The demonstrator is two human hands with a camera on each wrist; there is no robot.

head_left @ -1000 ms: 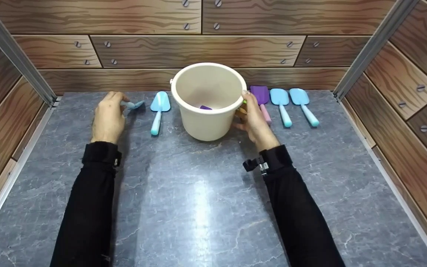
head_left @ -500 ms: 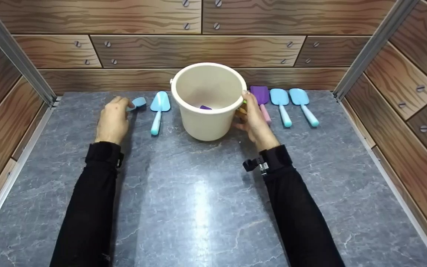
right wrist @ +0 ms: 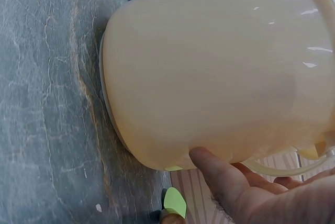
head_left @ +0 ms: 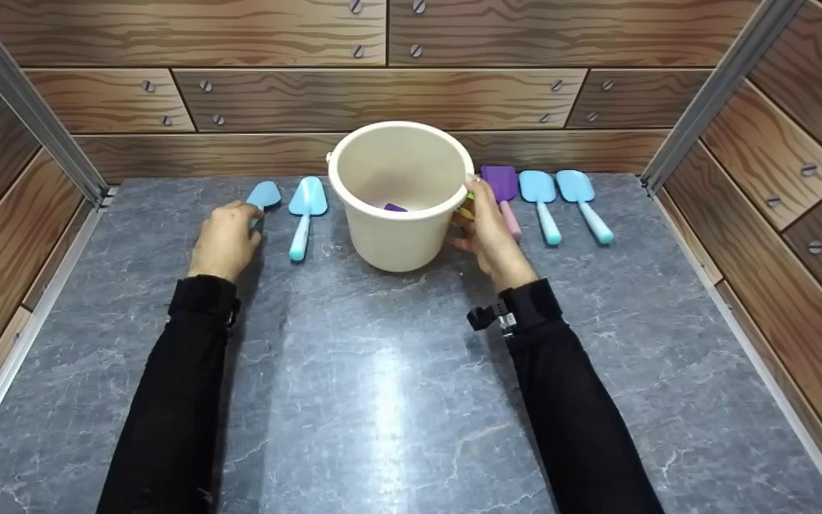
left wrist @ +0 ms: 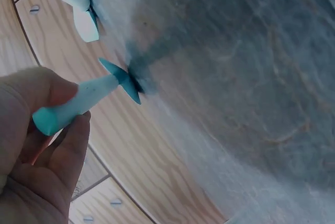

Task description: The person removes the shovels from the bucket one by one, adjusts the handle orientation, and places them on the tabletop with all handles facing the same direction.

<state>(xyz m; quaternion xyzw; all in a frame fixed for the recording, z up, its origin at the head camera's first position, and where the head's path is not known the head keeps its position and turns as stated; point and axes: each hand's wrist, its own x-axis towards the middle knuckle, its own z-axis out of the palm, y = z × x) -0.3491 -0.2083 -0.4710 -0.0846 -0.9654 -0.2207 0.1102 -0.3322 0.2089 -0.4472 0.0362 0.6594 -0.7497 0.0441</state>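
My left hand (head_left: 225,239) pinches the pale handle of a small blue toy shovel (head_left: 265,195) between thumb and fingers, at the left of the row. In the left wrist view, its handle (left wrist: 89,98) slants with the blade close to the tabletop. A cream bucket (head_left: 398,239) stands upright in the middle, with a purple piece (head_left: 394,208) visible inside. My right hand (head_left: 489,232) holds the bucket's right side, thumb at the rim and fingers against the wall. Another blue toy shovel (head_left: 307,214) lies between my left hand and the bucket.
Right of the bucket lie a purple shovel with a pink handle (head_left: 500,187) and two blue shovels (head_left: 539,203). A green-bladed shovel (right wrist: 175,201) is partly hidden beside the bucket. Wood-patterned walls (head_left: 382,100) enclose the grey marbled table (head_left: 311,371).
My left hand has moved slightly right and towards me, turning the blue shovel so its blade points away from me. The right hand and bucket look unmoved.
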